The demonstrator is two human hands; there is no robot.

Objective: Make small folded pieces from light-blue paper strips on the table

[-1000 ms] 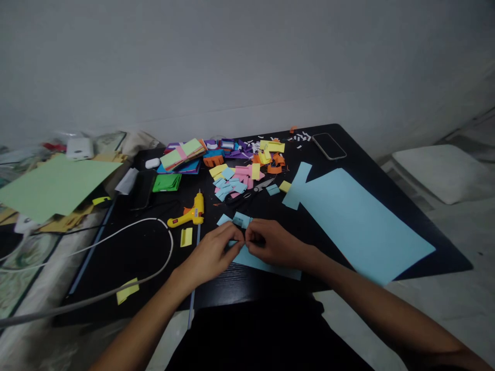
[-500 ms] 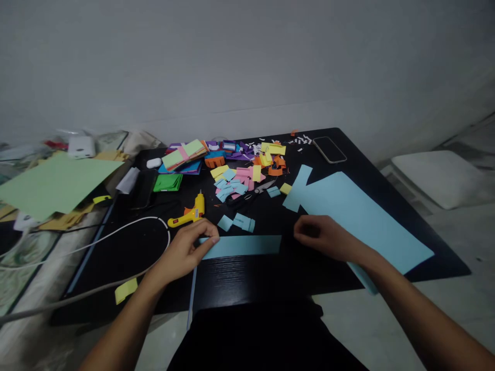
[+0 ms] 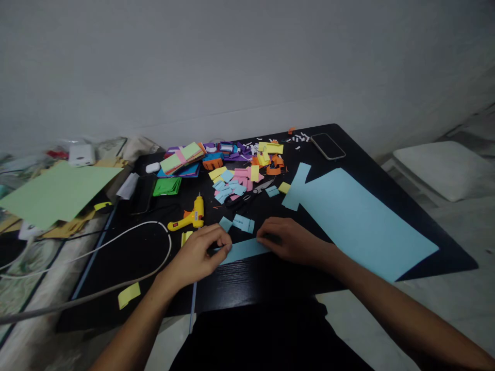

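A light blue paper strip lies between my hands near the front of the black table. My left hand pinches its left end between thumb and fingers. At the right end, my right hand has its fingers closed on the strip, covering that tip. Just beyond the strip are small blue folded paper pieces. A yellow glue gun lies behind my left hand. To the right, a large light blue sheet partly meets another blue strip.
Scissors lie beside a heap of blue and pink paper pieces. A phone rests at the back right. The white cable loops over the left side. Stacked coloured papers stand at the back; a white stool is at the right.
My right hand has moved left and taken hold of the strip's right end. My left hand has shifted slightly right with the strip, which now tilts a little.
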